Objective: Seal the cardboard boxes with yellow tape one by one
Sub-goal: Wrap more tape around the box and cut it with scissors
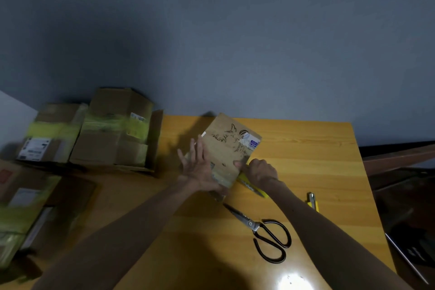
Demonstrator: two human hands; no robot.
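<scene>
Yellow table (306, 148) — left hand (200, 168) flat on box (226, 146), right hand (261, 170) seemingly gripping tape (250, 185).

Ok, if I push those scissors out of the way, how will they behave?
The scissors lie flat, so they probably won't roll or tip. The table looks glossy, so they'd likely slide easily. Metal blades and thick loop handles suggest they're stiff and fairly heavy for their size.
</scene>
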